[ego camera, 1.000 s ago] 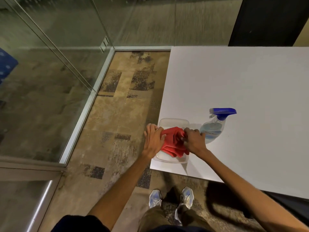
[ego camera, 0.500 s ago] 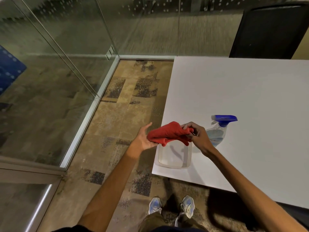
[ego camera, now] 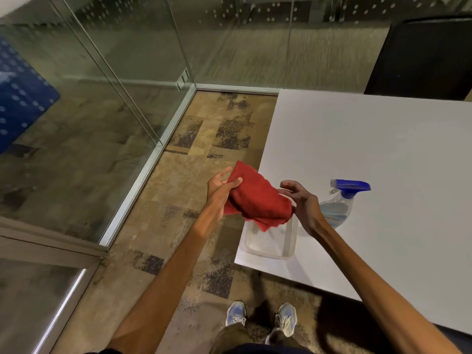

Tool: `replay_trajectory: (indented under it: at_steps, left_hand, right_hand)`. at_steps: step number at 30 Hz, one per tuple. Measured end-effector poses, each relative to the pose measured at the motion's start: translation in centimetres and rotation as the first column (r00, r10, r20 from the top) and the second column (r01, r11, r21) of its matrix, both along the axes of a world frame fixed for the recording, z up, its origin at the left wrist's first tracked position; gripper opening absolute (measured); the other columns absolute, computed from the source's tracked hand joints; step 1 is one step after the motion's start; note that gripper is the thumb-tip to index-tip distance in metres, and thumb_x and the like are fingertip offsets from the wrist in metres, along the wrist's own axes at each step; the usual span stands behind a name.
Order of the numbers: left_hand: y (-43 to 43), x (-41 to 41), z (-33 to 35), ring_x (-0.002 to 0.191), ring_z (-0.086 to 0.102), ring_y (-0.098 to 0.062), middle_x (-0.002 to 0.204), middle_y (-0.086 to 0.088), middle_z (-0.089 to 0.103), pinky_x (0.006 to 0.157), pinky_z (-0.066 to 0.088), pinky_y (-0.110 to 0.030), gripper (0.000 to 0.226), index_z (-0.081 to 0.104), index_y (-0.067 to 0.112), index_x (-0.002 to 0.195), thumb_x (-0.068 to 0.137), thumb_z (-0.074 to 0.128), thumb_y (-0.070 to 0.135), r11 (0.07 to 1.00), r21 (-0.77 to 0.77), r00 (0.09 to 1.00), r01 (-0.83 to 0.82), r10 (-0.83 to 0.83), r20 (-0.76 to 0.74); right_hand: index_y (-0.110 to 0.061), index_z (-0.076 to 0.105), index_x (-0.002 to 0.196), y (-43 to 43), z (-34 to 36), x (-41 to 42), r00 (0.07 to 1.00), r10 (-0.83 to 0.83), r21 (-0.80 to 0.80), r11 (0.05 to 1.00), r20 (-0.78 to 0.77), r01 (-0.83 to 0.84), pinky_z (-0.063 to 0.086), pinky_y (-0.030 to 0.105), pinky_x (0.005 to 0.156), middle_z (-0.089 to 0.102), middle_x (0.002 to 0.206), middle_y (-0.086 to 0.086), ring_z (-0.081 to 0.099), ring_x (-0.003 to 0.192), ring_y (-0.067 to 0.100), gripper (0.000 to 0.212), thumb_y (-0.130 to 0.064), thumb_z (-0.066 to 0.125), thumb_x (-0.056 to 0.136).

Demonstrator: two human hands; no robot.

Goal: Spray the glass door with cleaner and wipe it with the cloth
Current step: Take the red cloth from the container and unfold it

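A red cloth (ego camera: 258,198) is bunched in the air above the table's near left corner. My left hand (ego camera: 221,186) grips its left end. My right hand (ego camera: 300,200) is at the cloth's right end with fingers spread, touching it at most lightly. A clear spray bottle (ego camera: 335,209) with a blue trigger head and bluish liquid stands on the white table (ego camera: 383,162) just right of my right hand. The glass door and panels (ego camera: 84,103) stand to the left, in a metal frame.
A clear plastic tub (ego camera: 270,245) sits under the cloth at the table's corner. A black chair (ego camera: 424,57) is behind the table at the far right. Patterned carpet (ego camera: 204,149) lies between table and glass. My shoes (ego camera: 260,318) are near the table edge.
The cloth came up out of the tub and moved left and higher. My left hand took hold of its end, and my right hand's fingers opened off it.
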State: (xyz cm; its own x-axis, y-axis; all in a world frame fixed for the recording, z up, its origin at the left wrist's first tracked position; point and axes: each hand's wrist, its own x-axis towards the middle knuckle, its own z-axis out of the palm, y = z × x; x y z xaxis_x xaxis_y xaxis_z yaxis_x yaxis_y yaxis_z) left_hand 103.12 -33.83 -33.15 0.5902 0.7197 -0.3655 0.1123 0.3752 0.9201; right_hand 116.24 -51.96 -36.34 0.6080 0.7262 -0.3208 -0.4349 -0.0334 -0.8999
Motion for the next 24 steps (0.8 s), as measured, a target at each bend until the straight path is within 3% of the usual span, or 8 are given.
replay_trajectory:
  at_steps: [4,8,11,13,16,19,21,24]
  left_hand:
    - [0.5,0.0,1.2,0.102,0.07,-0.015,0.118,-0.006,0.072,0.091,0.055,-0.024,0.053,0.056,0.003,0.136,0.085,0.068,-0.006,0.999,-0.027,0.996,0.042,-0.04,0.08]
    - [1.2,-0.7,2.5,0.093,0.072,-0.014,0.102,-0.002,0.076,0.087,0.056,-0.027,0.041,0.06,0.0,0.13,0.089,0.062,-0.003,0.998,-0.014,0.992,0.064,-0.062,0.111]
    - [1.7,-1.5,3.4,0.085,0.07,-0.013,0.094,-0.001,0.076,0.089,0.053,-0.032,0.029,0.066,0.002,0.117,0.09,0.06,-0.004,0.998,0.032,0.992,0.047,-0.05,0.113]
    - [2.0,-2.4,4.0,0.088,0.068,-0.017,0.097,-0.003,0.074,0.091,0.052,-0.035,0.025,0.069,0.009,0.109,0.09,0.06,-0.003,0.997,0.065,0.993,0.037,-0.043,0.105]
    - [2.6,-4.5,4.5,0.082,0.069,-0.015,0.094,0.0,0.075,0.079,0.054,-0.034,0.022,0.072,0.017,0.103,0.088,0.064,0.002,0.993,0.118,0.997,-0.02,0.012,0.071]
    - [3.4,-7.0,4.9,0.084,0.068,-0.014,0.096,0.002,0.076,0.082,0.054,-0.037,0.019,0.073,0.022,0.1,0.085,0.071,0.009,0.979,0.131,0.987,-0.155,0.148,0.06]
    - [3.7,-8.6,5.3,0.077,0.067,-0.004,0.09,0.01,0.076,0.072,0.054,-0.028,0.019,0.072,0.023,0.099,0.083,0.074,0.013,0.957,0.141,0.967,-0.253,0.247,0.06]
    - [4.1,-11.0,6.3,0.071,0.067,0.003,0.083,0.013,0.076,0.062,0.052,-0.013,0.02,0.071,0.02,0.098,0.084,0.074,0.006,0.918,0.207,0.94,-0.338,0.32,0.117]
  right_hand:
    - [-0.02,0.058,0.123,1.6,0.4,-0.2,0.999,0.019,-0.073,0.997,0.04,-0.016,0.047,0.042,0.096,0.049,0.136,0.003,0.046,0.13,0.024,0.025,-0.02,0.048,0.099]
    - [-0.027,0.037,0.145,3.3,1.2,0.5,0.958,0.256,-0.21,0.951,0.126,-0.226,0.051,0.041,0.093,0.036,0.143,-0.001,0.048,0.127,0.025,0.069,-0.022,0.075,0.087]
    - [-0.029,0.038,0.144,4.5,1.8,0.7,0.868,0.421,-0.289,0.893,0.264,-0.345,0.055,0.03,0.084,0.049,0.132,0.001,0.056,0.115,0.022,0.083,-0.034,0.082,0.074]
    - [-0.026,0.048,0.139,5.4,2.1,0.5,0.795,0.494,-0.319,0.862,0.351,-0.394,0.053,0.022,0.078,0.058,0.124,0.001,0.06,0.108,0.016,0.07,-0.032,0.083,0.079]
    - [-0.015,0.065,0.124,6.9,2.7,-0.3,0.737,0.548,-0.328,0.834,0.396,-0.444,0.053,0.014,0.068,0.069,0.111,0.002,0.067,0.092,0.01,0.043,-0.03,0.078,0.085]
    - [-0.017,0.073,0.09,8.2,4.2,-1.1,0.734,0.476,-0.281,0.879,0.484,-0.385,0.047,0.01,0.061,0.07,0.081,-0.001,0.063,0.066,-0.002,0.01,-0.027,0.076,0.088]
    - [-0.019,0.071,0.077,9.3,5.7,-1.7,0.705,0.444,-0.253,0.896,0.554,-0.365,0.046,0.01,0.058,0.064,0.072,-0.002,0.06,0.062,0.001,0.013,-0.024,0.076,0.088]
    - [-0.007,0.074,0.096,11.3,7.9,-2.8,0.665,0.426,-0.242,0.903,0.613,-0.355,0.053,0.03,0.07,0.069,0.085,0.008,0.063,0.077,0.019,0.022,-0.027,0.076,0.088]
